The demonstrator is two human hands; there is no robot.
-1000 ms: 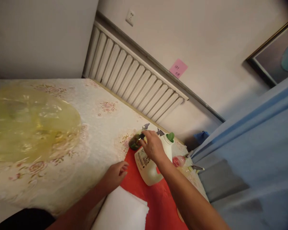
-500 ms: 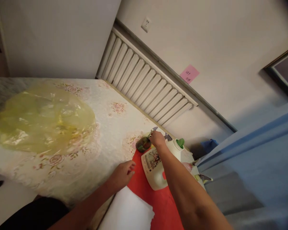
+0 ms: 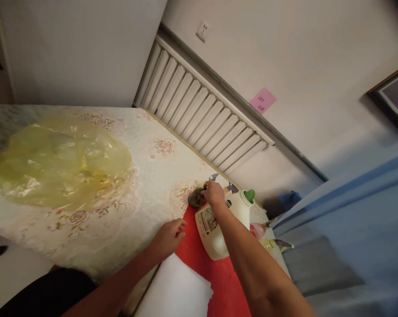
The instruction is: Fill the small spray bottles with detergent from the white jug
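Right hand (image 3: 213, 194) is out at full stretch, fingers curled down onto a small dark round object (image 3: 196, 199) at the far edge of the red cloth (image 3: 199, 259), and it looks like a pinch on top of that object, though whether it is truly gripped or only touched cannot be told from here. Left hand (image 3: 168, 237) rests loosely curled, holding nothing, knuckles down where the red cloth meets the floral tablecloth (image 3: 146, 176). Just beside the reaching hand lies a white jug (image 3: 218, 229) with a green cap (image 3: 250, 195), on its side on the red cloth, cap on. By the look of it, the dark object sits on the table, not lifted, so the work reads as barely begun: contact made, nothing moved clear. Near the body lies folded white fabric (image 3: 177, 293); a crumpled yellow plastic bag (image 3: 56, 163) lies well apart at the table's left, and a white radiator (image 3: 202, 114) runs along the wall.
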